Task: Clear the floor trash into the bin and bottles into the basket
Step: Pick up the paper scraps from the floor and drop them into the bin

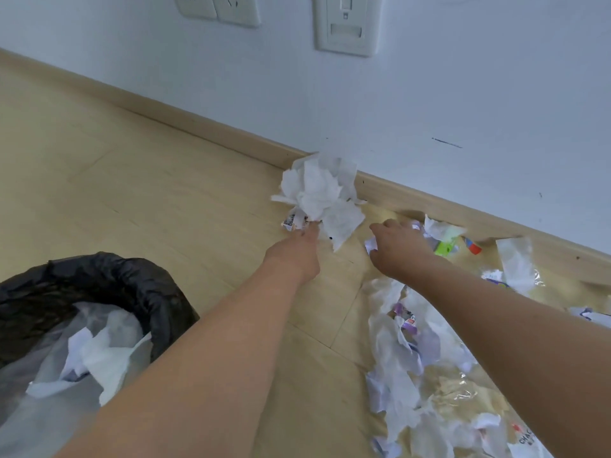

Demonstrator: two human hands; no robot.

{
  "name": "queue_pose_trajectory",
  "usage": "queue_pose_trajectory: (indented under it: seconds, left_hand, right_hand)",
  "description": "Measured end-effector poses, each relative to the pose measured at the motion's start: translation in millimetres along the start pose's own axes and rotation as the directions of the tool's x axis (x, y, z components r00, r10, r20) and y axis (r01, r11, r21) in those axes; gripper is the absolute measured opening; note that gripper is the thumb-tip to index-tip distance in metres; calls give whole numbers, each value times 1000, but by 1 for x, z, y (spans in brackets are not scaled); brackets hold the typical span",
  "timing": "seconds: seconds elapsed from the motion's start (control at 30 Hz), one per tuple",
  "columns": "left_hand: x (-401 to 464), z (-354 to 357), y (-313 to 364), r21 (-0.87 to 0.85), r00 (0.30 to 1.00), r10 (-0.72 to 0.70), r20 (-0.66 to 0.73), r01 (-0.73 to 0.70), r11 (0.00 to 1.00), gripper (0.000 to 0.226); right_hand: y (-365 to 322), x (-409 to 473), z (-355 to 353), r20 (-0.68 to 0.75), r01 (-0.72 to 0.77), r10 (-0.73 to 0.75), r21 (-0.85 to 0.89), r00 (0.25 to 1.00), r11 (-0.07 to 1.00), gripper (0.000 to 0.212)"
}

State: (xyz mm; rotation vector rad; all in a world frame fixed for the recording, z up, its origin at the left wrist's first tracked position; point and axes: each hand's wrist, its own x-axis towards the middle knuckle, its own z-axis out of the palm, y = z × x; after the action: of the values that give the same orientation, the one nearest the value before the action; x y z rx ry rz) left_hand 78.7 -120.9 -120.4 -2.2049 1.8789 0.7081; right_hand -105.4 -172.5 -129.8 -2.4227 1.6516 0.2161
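Step in hand: gathering paper trash off the pale wooden floor (165,200) along the skirting edge

Left hand (297,249) grips a big crumpled wad of white tissue paper (322,193), fingers curled round its lower end, a small printed scrap caught with it; wad is lifted, close to the skirting board (198,127)

Right hand (396,249) reaches down onto the litter just beside it, fingers curled into white paper scraps; whether it has a firm hold, cannot tell

Round bin lined with a black plastic bag (132,279) stands at the near left of the floor, white tissue already inside

Remaining: a long strew of torn white paper and clear plastic wrappers (413,358) along the right side of the floor; something green and orange-capped (446,249) by the skirting, possibly a bottle. No basket in view

Next move, as I judge it: left arm swings the wad back over the bin mouth and lets go; loose ends may shed bits on the way
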Motion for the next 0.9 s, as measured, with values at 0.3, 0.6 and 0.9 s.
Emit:
queue_pose_trajectory:
  seconds: [0.3, 0.6, 0.9]
  left_hand:
    - [7, 45, -2, 8, 990, -56, -133, 58, 998, 26]
    - [-18, 54, 0, 13, 995, -99, 29, 98, 995, 34]
    - [-99, 8, 9, -467, 979, -93, 181, 169, 868, 24]
  right_hand:
    - [3, 4, 17, -100, -60, 62, 19, 993, 998, 27]
    - [-2, -15, 8, -102, -68, 100, 279, 990, 958, 33]
    - [-7, -97, -51, 36, -199, 241, 687, 970, 699, 19]
